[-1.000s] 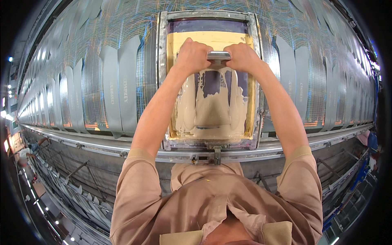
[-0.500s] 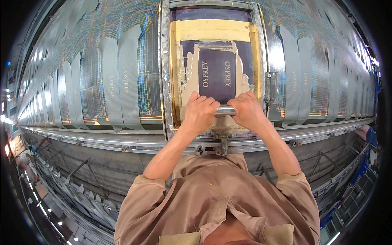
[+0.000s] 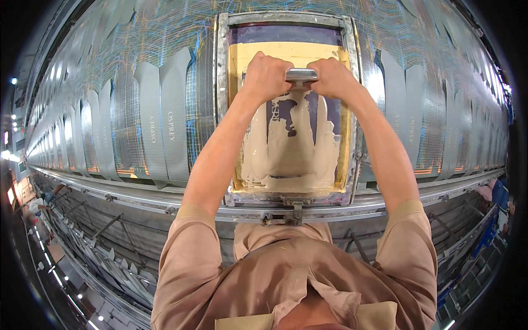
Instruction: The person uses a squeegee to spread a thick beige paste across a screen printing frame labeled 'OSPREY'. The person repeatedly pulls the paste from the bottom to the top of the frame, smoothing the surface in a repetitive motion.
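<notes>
My left hand (image 3: 265, 77) and my right hand (image 3: 330, 77) are closed on the two ends of a squeegee's metal handle (image 3: 302, 73), near the far end of a screen-printing screen (image 3: 285, 34). Beige ink (image 3: 289, 159) lies thickly over the lower part of the purple mesh, with dark patches and part of some pale lettering showing through higher up. Yellow tape (image 3: 291, 48) borders the printing area inside the scuffed metal frame (image 3: 221, 38). The squeegee's blade is mostly hidden by the handle and my fingers.
Grey fabric pieces (image 3: 176, 121) with pale printing lie in long rows on the patterned table (image 3: 203, 33), either side of the screen. A metal rail (image 3: 137, 198) runs along the near edge. Partly visible people appear at the far right (image 3: 498, 195) and far left (image 3: 47, 203).
My hands and the squeegee came toward me half a second ago and are now back at the far end. Ink again covers much of the mesh that showed bare then.
</notes>
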The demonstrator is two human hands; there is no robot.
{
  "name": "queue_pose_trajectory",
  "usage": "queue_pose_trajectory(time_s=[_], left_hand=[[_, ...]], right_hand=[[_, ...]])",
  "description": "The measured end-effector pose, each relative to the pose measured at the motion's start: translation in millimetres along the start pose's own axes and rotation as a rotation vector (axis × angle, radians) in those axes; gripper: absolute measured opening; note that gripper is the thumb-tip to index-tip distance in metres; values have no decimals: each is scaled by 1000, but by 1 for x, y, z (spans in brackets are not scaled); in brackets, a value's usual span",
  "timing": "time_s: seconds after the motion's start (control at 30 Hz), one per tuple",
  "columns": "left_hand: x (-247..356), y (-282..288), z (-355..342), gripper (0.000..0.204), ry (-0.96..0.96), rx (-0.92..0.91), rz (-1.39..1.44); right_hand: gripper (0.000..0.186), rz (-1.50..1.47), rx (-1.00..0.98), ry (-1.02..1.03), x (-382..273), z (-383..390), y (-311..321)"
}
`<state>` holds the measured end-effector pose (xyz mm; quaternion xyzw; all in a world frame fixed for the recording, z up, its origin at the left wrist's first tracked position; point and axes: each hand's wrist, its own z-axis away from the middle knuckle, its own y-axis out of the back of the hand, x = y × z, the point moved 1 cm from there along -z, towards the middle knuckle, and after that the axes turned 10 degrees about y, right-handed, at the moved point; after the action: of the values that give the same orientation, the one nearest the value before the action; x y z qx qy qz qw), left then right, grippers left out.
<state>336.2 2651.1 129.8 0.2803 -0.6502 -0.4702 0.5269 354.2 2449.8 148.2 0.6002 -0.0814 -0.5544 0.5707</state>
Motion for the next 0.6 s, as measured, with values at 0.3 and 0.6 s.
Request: queue_pose_trajectory(time_s=[0.3,0.6], left_hand=[[33,-17,108,15,-49,106,31],[67,-10,205,33,-25,124,-12]], right_hand=[[17,94,114,187,-30,81,-69],[50,63,564,40,-35,164,-50]])
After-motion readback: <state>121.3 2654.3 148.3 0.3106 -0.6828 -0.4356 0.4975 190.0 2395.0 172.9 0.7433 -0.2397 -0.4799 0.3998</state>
